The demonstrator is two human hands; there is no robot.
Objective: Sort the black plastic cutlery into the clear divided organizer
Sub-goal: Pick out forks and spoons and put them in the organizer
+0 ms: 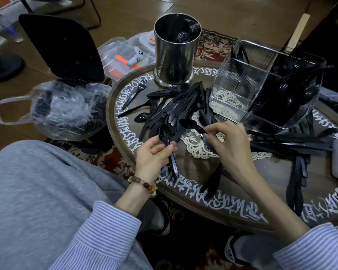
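Pinching a black spoon [167, 145] by its neck, the left hand [152, 154] has thumb and fingers closed round the handle, bowl up and tilted toward the pile, handle end pointing down at the lettered rim of the round bench [183, 184]. Over on the other side, the right hand [228, 145] holds a second spoon [191, 125] by its handle between thumb and fingertips, grip closed, bowl pointing left toward the first spoon's bowl; the two bowls sit near each other but apart. Just beyond both hands lies the heap of black cutlery [180, 106], knives and forks jumbled over a lace doily [197, 147]. The clear divided organizer [242, 84] stands to the right and beyond the right hand, its near compartment looking bare, its far ones dark with cutlery. More black pieces fan out on the bench below the organizer. A tall metal canister [176, 55] stands at the far rim, and a crumpled plastic bag [62, 108] sits off the bench to the left.
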